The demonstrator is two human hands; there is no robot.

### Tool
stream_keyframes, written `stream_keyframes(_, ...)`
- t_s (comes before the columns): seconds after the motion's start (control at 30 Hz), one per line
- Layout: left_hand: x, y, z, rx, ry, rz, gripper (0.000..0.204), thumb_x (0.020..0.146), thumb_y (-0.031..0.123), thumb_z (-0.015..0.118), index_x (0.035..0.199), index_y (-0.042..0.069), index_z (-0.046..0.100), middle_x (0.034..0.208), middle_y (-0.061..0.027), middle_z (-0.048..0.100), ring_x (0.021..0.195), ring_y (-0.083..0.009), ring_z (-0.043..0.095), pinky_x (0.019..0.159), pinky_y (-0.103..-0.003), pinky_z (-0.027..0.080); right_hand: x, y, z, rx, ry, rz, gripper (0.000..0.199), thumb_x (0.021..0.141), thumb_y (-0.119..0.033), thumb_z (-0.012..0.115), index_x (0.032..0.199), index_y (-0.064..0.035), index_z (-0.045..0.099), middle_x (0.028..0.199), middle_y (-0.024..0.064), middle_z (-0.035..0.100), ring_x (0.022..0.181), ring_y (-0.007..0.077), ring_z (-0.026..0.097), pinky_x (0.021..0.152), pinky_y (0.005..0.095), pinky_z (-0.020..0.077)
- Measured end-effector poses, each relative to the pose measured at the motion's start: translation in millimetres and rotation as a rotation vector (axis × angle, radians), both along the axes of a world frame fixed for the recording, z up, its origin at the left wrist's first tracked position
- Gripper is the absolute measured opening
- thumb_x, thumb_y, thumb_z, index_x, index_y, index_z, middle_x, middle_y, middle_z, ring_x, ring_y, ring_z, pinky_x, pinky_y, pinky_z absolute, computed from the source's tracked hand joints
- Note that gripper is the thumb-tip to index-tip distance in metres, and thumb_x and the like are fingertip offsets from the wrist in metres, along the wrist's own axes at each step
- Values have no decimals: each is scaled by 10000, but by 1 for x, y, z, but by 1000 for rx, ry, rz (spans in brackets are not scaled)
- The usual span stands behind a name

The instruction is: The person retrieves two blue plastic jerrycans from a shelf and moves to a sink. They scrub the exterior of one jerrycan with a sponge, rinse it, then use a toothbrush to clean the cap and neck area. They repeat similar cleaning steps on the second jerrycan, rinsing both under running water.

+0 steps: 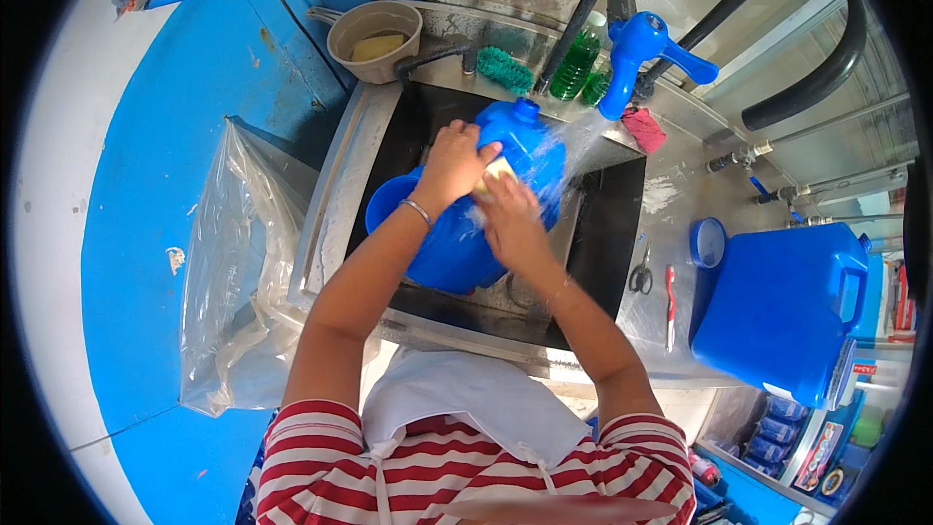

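A large blue plastic jug (442, 258) lies tilted in the sink, its small spout toward the faucet. My left hand (455, 163), with a bracelet at the wrist, is closed on the jug's upper part; its fingers partly hide the grip. Just beside it, my right hand (512, 221) presses a pale yellow sponge (498, 173) against the jug, with some suds around the fingers. Water sprays from the blue-handled faucet (637, 53) onto the jug's far right side. A round blue tub (387, 200) sits at the jug's left, partly covered by my forearm.
Another blue jug (777, 301) stands on the steel counter at right, near a blue lid (708, 241), scissors (640, 277) and a red-and-white toothbrush (671, 306). Behind the sink are a beige pot (375, 24), a teal scrubber (504, 69) and green bottles (578, 58). A clear plastic bag (243, 282) hangs left.
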State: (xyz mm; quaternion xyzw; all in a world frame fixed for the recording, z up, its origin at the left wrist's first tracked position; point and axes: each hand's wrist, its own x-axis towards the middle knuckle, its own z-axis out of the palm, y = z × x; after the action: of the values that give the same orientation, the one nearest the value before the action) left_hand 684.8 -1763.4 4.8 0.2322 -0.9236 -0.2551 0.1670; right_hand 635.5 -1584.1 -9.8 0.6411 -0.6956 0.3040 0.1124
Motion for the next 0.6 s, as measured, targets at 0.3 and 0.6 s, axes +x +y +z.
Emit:
stream_keyframes(0.3, -12, -56, -14, 227, -56, 63, 482, 908, 438, 583, 1025, -24, 656, 1051, -270, 650, 1032, -440, 603, 891, -500, 471, 13, -18, -16, 120, -258, -79, 508, 869, -187, 590, 1354, -50, 528, 1388, 220, 492, 1341, 396, 416, 1093, 510, 337)
stream_keyframes(0.6, 12, -127, -82, 466, -292, 424, 582, 952, 491, 505, 1103, -62, 607, 1069, -309, 646, 1032, -454, 615, 899, -515, 471, -29, -60, -169, -62, -801, -495, 426, 1001, -151, 425, 1395, 8, 449, 1455, 232, 397, 1361, 362, 397, 1141, 435, 306)
